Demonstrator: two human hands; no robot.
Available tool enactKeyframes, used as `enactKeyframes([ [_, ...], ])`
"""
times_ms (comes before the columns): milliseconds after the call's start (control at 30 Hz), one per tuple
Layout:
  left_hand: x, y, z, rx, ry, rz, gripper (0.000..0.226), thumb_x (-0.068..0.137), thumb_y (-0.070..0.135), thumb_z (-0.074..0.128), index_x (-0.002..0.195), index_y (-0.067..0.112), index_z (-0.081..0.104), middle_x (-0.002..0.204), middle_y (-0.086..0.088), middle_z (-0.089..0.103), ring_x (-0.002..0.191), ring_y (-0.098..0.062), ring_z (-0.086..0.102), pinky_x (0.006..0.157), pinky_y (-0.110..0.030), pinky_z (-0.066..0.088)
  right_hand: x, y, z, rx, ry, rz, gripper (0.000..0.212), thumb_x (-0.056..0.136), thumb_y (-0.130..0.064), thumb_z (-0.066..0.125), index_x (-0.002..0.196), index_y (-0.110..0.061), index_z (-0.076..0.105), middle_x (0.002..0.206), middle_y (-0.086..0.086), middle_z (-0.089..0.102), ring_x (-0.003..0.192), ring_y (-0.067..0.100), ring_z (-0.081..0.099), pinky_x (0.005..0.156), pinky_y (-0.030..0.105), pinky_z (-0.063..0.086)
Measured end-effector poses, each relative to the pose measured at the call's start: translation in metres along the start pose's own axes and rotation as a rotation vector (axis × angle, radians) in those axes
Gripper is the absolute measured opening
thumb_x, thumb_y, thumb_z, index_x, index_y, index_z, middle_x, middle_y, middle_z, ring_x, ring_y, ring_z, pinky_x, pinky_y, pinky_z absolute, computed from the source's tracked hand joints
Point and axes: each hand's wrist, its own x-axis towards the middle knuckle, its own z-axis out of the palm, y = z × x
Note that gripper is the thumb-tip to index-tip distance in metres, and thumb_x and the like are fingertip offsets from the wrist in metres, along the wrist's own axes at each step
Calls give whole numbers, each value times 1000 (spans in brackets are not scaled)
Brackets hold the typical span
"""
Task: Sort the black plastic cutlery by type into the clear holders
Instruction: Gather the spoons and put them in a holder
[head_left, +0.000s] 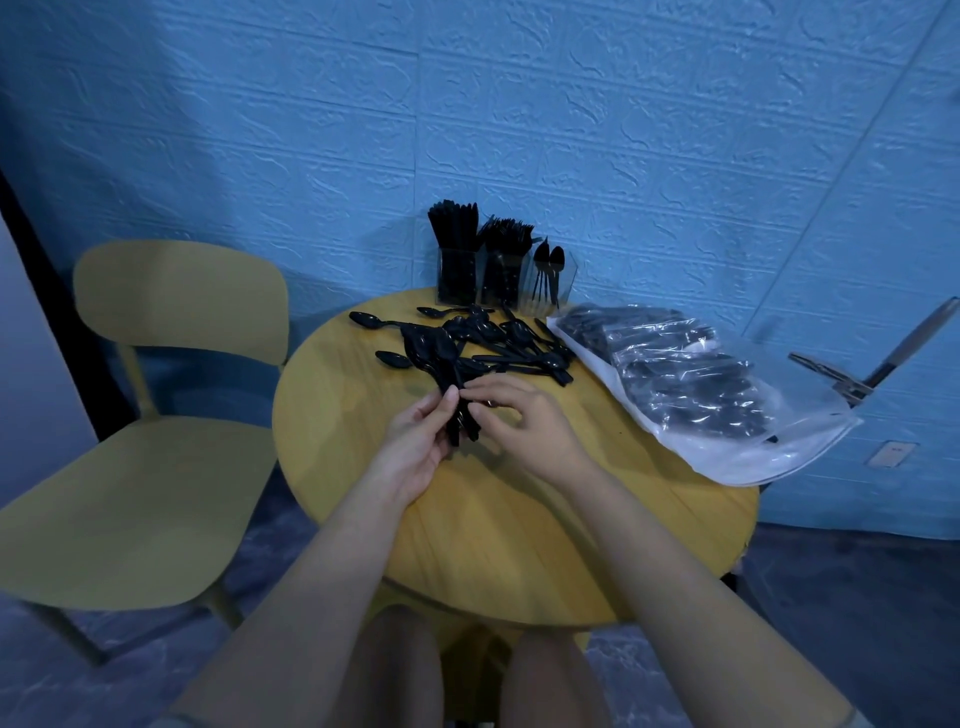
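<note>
Your left hand (415, 441) grips a bundle of black plastic spoons (444, 364) by the handles; your right hand (519, 421) pinches at them. Square the bowls, then carry them to the clear plastic spoon holder (550, 283) at one o'clock. Loose black spoons (509, 338) lie at twelve on the round yellow wooden table (519, 519); clear plastic bag (701, 384) at two, blue brick-textured wall (519, 104) behind.

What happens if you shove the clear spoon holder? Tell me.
The spoon holder probably tips easily: it looks tall, narrow and thin-walled, with only a few spoons standing in it. It likely slides on the smooth yellow table, being light.
</note>
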Motion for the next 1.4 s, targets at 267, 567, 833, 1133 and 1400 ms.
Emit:
enactKeyframes([
  [267, 1, 0, -1, 5, -53, -3, 15, 91, 7, 56, 104, 7, 64, 89, -5, 74, 78, -12, 71, 68, -24, 58, 9, -8, -31, -22, 4, 313, 12, 87, -19, 67, 98, -19, 71, 98, -9, 67, 90, 7, 62, 77, 22, 51],
  [567, 1, 0, -2, 9, -54, -10, 14, 91, 7, 56, 101, 8, 64, 88, -3, 74, 80, -11, 70, 73, -25, 58, -4, 6, -47, -649, -416, 637, 31, 84, -35, 68, 103, -12, 61, 109, 7, 58, 93, 21, 59, 74, 30, 50],
  [833, 0, -2, -2, 89, -71, 18, 13, 92, 8, 55, 98, 10, 66, 85, -1, 75, 85, -13, 69, 74, -27, 56, -2, 4, -42, -586, -286, 623, 22, 86, -25, 62, 98, -7, 66, 85, 7, 58, 72, 18, 54, 58, 27, 42],
  [1133, -2, -5, 0, 218, -112, 49, 16, 93, 9, 55, 105, 7, 65, 87, -4, 74, 81, -14, 70, 64, -25, 57, 29, -16, -27, 606, -5, 651, 12, 92, -12, 57, 88, -11, 68, 67, -2, 59, 59, 9, 50, 55, 22, 39],
  [1400, -1, -4, -1, 125, -128, 44, 18, 94, 9, 52, 107, 6, 63, 89, -3, 74, 82, -13, 71, 64, -26, 57, 41, -23, -7, 293, -52, 532, 19, 100, -12, 44, 95, -10, 63, 67, 0, 55, 59, 8, 49, 50, 15, 37],
])
